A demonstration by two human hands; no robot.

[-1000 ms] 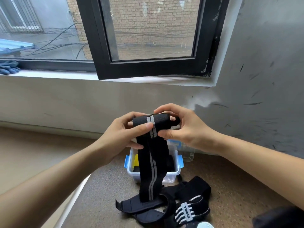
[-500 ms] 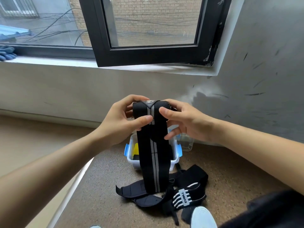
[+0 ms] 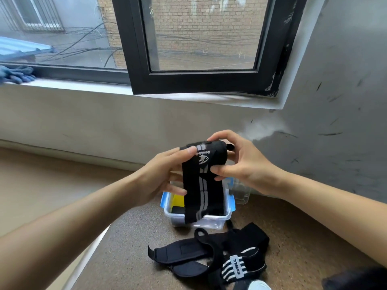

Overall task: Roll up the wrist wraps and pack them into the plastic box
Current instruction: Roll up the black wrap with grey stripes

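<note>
- Both sets of fingers are curled and pinching: the left hand (image 3: 161, 181) and the right hand (image 3: 247, 170) grip the rolled top of the black wrist wrap (image 3: 201, 185), whose tail hangs over the open plastic box (image 3: 209, 220).
- To my eye, roll tight, edges square, tail taut.
- The wrap reads "Double…"; among the loose wraps (image 3: 247, 241) on the table (image 3: 136, 248), a tag (image 3: 236, 266) seems to read "EVMLI".

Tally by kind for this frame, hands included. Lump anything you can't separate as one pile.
Hands: 2, left hand and right hand
Wrist wrap, held by both: 1
Plastic box, blue latches: 1
Clear container behind it: 1
Pile of black straps, pieces not separable: 1
Heap of blue gloves on the sill: 1
Total: 7
</note>
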